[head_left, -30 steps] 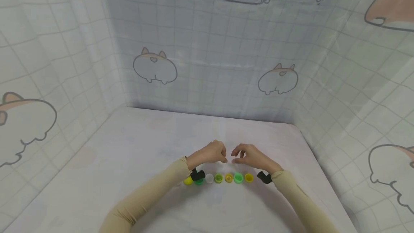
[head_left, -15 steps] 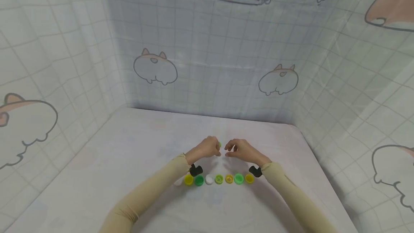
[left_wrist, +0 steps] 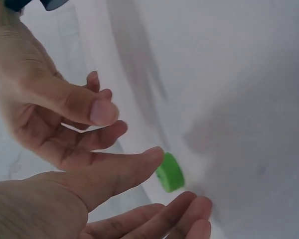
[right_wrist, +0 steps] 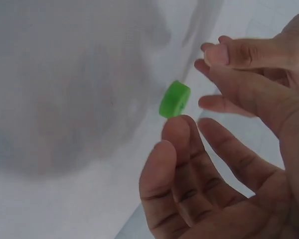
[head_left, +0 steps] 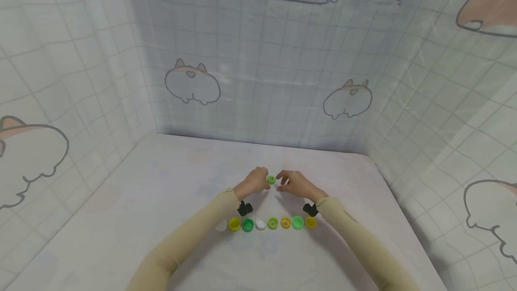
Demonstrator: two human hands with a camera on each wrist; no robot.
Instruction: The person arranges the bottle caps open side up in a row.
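Observation:
A green bottle cap (head_left: pixel 271 179) sits between my two hands, its marked face up in the head view. What lies beneath it cannot be made out. My left hand (head_left: pixel 255 181) is right beside the cap. In the left wrist view the thumb (left_wrist: pixel 139 163) and fingertips (left_wrist: pixel 194 206) of that hand stand apart around the cap (left_wrist: pixel 172 174). On the other side hovers my right hand (head_left: pixel 296 183), thumb and fingers parted and slightly bent. In the right wrist view a fingertip (right_wrist: pixel 176 130) of it comes close to the cap (right_wrist: pixel 175 99); contact is unclear.
Nearer the body, several caps form a row: white (head_left: pixel 221 226), yellow (head_left: pixel 234 224), dark green (head_left: pixel 248 225), another white one (head_left: pixel 260 224), lime (head_left: pixel 272 223), orange-yellow (head_left: pixel 285 222), light green (head_left: pixel 297 222) and yellow (head_left: pixel 310 222). Patterned curtains (head_left: pixel 258 80) enclose the white table (head_left: pixel 194 160).
Both hands have shifted left and farther from the body. The green cap between them, hidden at first, has come into view as the left hand moved off. The row of caps stays put.

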